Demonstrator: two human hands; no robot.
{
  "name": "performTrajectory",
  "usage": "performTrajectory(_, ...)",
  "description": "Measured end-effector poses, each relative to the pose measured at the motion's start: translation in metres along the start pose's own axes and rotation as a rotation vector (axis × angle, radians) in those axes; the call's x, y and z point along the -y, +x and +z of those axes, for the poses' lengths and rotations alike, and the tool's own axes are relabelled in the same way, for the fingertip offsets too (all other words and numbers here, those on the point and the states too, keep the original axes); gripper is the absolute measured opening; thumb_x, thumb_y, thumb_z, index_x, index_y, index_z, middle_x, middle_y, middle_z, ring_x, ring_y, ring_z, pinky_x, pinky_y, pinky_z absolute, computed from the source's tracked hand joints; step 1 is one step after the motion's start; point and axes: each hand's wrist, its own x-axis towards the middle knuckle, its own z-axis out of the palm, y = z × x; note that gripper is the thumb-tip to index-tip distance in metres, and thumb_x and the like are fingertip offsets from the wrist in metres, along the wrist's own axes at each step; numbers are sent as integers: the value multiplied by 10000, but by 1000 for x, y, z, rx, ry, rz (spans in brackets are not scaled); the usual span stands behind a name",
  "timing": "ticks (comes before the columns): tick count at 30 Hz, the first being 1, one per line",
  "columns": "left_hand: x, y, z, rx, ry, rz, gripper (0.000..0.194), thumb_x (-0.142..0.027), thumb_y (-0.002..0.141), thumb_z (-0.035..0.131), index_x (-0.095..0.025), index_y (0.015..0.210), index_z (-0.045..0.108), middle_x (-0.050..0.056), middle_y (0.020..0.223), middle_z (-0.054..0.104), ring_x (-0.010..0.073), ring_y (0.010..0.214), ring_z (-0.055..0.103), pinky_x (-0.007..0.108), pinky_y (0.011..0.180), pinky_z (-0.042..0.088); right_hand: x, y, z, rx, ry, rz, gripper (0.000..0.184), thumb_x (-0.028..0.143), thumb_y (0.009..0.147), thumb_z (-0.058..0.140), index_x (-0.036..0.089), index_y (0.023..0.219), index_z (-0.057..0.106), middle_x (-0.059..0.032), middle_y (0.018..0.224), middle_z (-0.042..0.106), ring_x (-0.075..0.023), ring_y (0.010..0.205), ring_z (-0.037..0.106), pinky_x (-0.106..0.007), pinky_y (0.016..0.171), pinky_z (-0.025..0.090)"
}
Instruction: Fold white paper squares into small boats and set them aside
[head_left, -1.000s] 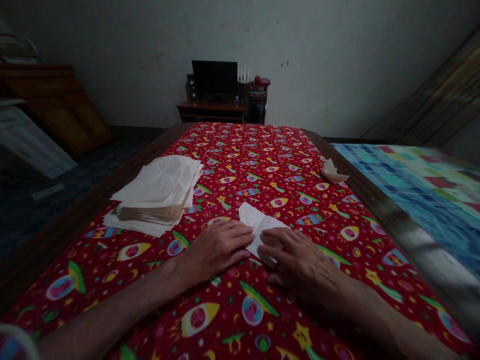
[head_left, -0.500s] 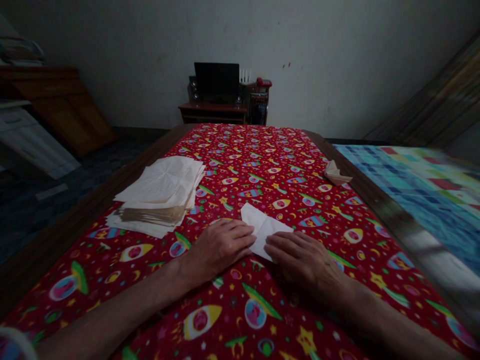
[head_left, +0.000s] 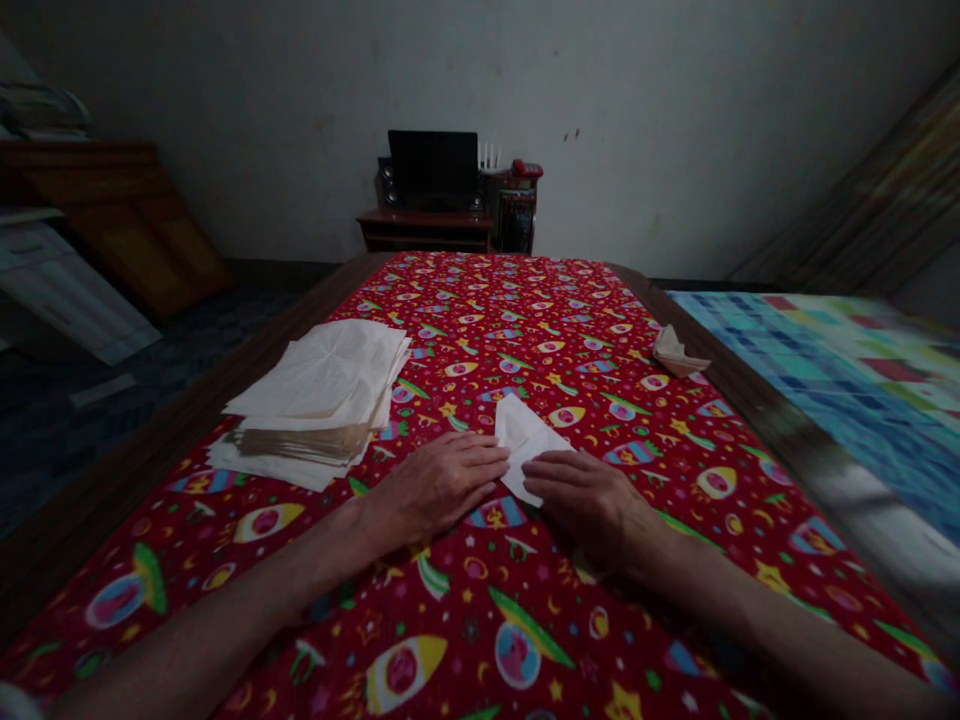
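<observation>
"Where's the folded white sheet (head_left: 516, 422)?"

"On the red tablecloth (head_left: 480, 300), to the right of the paper stack (head_left: 319, 375) and a little nearer the person."

"And the hands?"

"The left hand (head_left: 446, 480) — the one closer to the stack — has its fingertips on the sheet's left edge. The right hand (head_left: 592, 500), farther from the stack, lays bent fingers over the sheet's right part. Whether either one pinches it, I can't tell."

"Anything else there?"

"A small folded paper piece (head_left: 679, 358), well to the stack's right."
</observation>
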Motion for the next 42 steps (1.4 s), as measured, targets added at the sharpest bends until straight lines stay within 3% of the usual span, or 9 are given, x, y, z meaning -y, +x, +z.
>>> performTrajectory(5, 0, 0, 1, -70, -141, -53, 298, -138, 918, 455, -133, 1184, 590, 90, 1188, 635, 188, 1147, 544, 373, 996, 466, -3, 7, -4, -76, 284, 382, 213, 252, 919, 474, 179, 873, 668, -48, 846, 682, -140, 757, 615, -240, 672, 483)
performTrajectory(11, -4, 3, 8, -187, -245, -127, 314, -151, 926, 455, -167, 1225, 550, 85, 1106, 641, 186, 1063, 563, 368, 907, 511, -9, 16, 1, -57, 56, 586, 267, 322, 884, 481, 175, 714, 626, -19, 666, 630, -126, 590, 546, -227, 544, 357)
performTrajectory(15, -8, 3, 8, -164, -255, -146, 355, -125, 934, 422, -172, 1279, 494, 93, 1135, 612, 192, 1076, 543, 377, 912, 506, -11, 19, 4, -6, -78, 607, 292, 354, 887, 473, 171, 715, 621, -24, 655, 620, -125, 573, 529, -229, 526, 300)
performTrajectory(26, -14, 0, 3, 3, -90, -130, 333, -131, 936, 404, -166, 1251, 504, 98, 1175, 554, 210, 1102, 502, 392, 937, 496, -13, 22, 3, 48, -132, 610, 242, 334, 873, 498, 160, 751, 613, -28, 667, 604, -119, 571, 498, -229, 532, 281)
performTrajectory(42, -14, 0, 1, 55, -43, -87, 364, -99, 922, 421, -105, 1281, 480, 93, 1284, 533, 220, 1163, 441, 374, 1008, 453, -12, 22, 3, 30, -141, 559, 247, 309, 893, 473, 156, 728, 575, -32, 651, 580, -120, 558, 482, -230, 537, 286)
